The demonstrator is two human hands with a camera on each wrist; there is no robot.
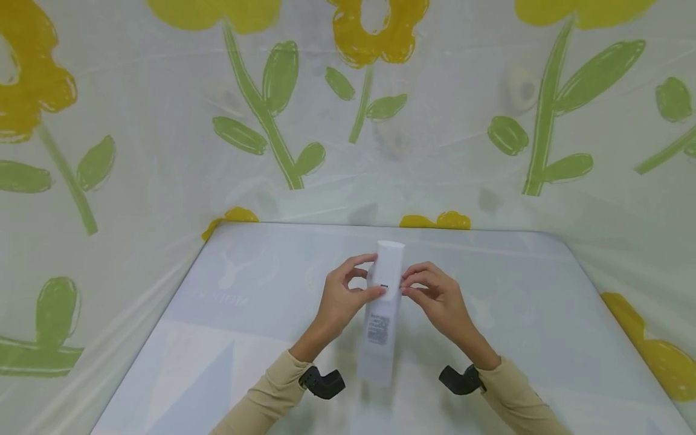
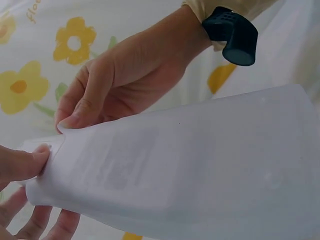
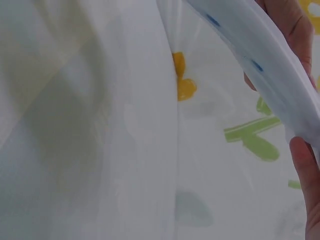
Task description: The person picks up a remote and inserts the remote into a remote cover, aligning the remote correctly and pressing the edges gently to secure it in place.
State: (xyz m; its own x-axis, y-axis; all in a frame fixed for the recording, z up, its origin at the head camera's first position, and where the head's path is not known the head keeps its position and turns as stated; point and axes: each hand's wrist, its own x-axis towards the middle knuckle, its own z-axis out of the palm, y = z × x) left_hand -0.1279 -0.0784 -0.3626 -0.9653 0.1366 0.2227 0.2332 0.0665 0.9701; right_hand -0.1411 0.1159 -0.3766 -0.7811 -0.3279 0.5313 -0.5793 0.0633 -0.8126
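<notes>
Just left of the head view's centre, the white printed packet [image 1: 379, 329] is pinched by the left hand [image 1: 341, 293], thumb on the front face, other fingers spread behind. Excess thumb pressure could cause the thin-looking wall to be dented or creased.

At centre, the packet is held lengthwise, its lower end toward the bottom of the frame; whether the counter [image 1: 522, 314] is touched cannot be told. If either grip is relaxed, the packet could be tilted or dropped.

Right of centre, the packet's edge is pinched between thumb and fingers by the right hand [image 1: 439, 299]. Because little edge is gripped, the pinch could be lost, or the edge torn, under a sharp pull.
</notes>
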